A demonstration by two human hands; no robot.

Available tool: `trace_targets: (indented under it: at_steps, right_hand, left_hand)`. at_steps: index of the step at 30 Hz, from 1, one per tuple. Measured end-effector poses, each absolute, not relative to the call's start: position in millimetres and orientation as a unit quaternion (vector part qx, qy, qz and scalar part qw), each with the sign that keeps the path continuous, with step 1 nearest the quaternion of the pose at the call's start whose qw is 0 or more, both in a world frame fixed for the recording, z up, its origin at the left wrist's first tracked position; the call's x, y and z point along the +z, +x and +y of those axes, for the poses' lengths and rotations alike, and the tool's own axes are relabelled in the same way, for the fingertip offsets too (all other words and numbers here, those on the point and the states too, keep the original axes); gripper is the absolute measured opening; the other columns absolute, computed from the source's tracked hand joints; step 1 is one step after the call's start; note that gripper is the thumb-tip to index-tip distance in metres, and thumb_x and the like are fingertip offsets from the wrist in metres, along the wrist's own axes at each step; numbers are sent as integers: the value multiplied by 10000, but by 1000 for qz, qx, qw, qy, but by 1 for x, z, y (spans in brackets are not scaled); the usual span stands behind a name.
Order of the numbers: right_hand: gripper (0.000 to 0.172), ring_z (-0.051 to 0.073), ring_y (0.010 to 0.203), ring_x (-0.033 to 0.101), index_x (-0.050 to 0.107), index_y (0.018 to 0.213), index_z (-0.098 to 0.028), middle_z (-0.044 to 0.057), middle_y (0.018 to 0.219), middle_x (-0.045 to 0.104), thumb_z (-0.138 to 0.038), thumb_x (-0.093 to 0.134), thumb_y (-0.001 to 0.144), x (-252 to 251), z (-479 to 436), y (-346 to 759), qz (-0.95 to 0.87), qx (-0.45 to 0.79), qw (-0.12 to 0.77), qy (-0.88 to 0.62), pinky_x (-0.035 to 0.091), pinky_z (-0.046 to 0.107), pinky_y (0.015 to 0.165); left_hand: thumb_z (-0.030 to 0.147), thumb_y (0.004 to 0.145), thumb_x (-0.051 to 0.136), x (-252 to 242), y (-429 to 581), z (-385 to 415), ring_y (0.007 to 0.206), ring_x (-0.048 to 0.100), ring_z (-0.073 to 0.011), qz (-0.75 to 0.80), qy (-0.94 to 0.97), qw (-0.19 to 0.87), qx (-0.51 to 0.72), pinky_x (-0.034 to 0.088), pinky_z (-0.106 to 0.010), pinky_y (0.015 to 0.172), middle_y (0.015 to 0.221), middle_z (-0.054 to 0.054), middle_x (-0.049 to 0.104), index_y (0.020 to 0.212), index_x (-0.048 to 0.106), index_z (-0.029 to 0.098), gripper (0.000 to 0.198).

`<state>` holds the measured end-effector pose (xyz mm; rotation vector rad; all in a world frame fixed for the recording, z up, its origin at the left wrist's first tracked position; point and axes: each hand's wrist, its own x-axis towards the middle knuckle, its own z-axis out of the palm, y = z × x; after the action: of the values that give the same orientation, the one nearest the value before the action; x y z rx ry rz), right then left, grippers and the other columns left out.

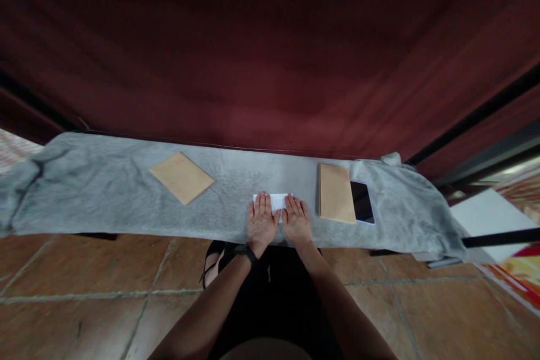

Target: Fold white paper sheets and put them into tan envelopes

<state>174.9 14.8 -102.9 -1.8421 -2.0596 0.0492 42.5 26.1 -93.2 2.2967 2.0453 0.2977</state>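
Observation:
A small white sheet of paper lies on the grey cloth in front of me, perhaps folded. My left hand presses flat on its left side, fingers stretched forward, a dark watch on the wrist. Flat on the right side rests my right hand, its fingers also extended. Between the two hands a strip of white shows; the rest of the paper is under the palms and fingers. To the right sits a stack of brown envelopes, and a single brown envelope lies askew at the left.
A phone or tablet with a dark screen lies partly under the envelope stack. Grey cloth covers the long narrow table, wrinkled at both ends. Behind it rises a dark red panel. Brown floor tiles are below, and a white board stands at right.

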Motion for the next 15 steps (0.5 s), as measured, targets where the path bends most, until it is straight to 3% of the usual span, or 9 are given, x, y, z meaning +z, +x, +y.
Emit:
trace_targets:
  at_steps: [15]
  right_hand:
    - [471,249,1379,445,438,1472,-147,87,1501,470,-268,378,1021,-109,-37,185,-750,-19,219,-623,258,469,1186]
  left_hand:
    - [548,969,322,-88,43,26,1504,186,-295,657,746,46,103,140,-483,1218,1600,-192,257,1521,305,45,747]
